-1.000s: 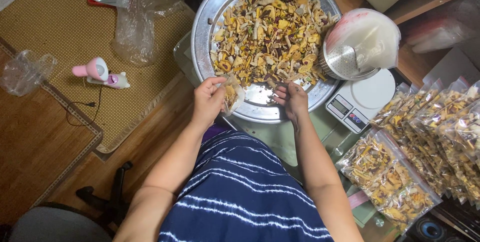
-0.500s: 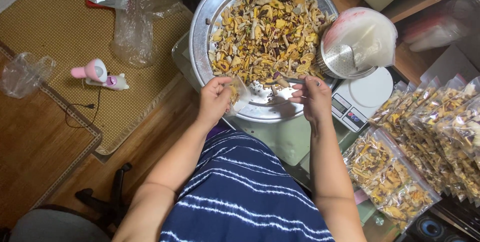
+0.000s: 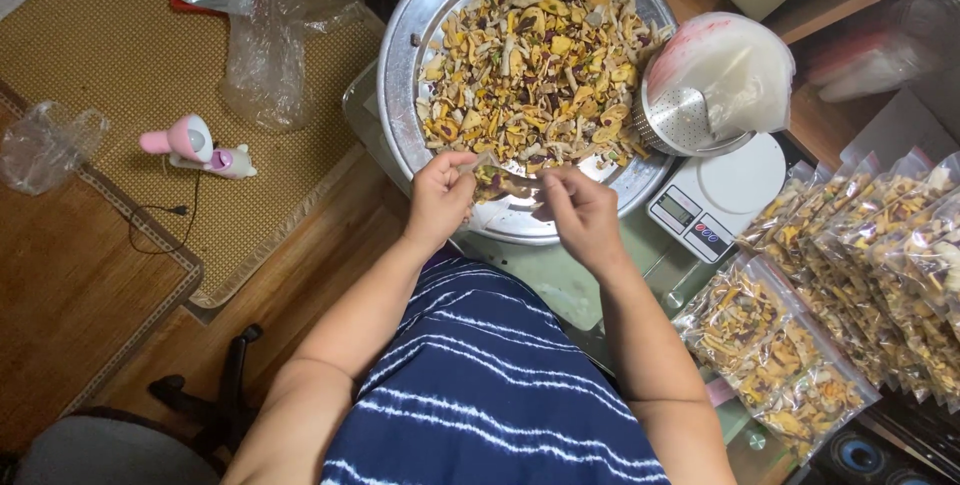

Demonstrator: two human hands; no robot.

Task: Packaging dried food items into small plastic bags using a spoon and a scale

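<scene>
Pinched between both hands, a small clear plastic bag (image 3: 497,181) partly filled with dried mix hangs over the near rim of the wide round metal tray (image 3: 400,75); the left hand (image 3: 440,200) closes on its mouth at 9 o'clock, the right hand (image 3: 578,213) grips it at 3 o'clock. By the look of it, the filling step is under way, and adding more calls for one hand to free itself and scoop from the heap of yellow and brown dried fruit chips (image 3: 535,60). At 2 o'clock a white digital kitchen scale (image 3: 715,195) carries a bag-lined steel strainer (image 3: 715,90). Filled packets (image 3: 800,345) stack at 4 o'clock. A woven mat (image 3: 110,35) covers the wooden floor (image 3: 60,305) at 10 o'clock, bearing a pink handheld fan (image 3: 195,145).
</scene>
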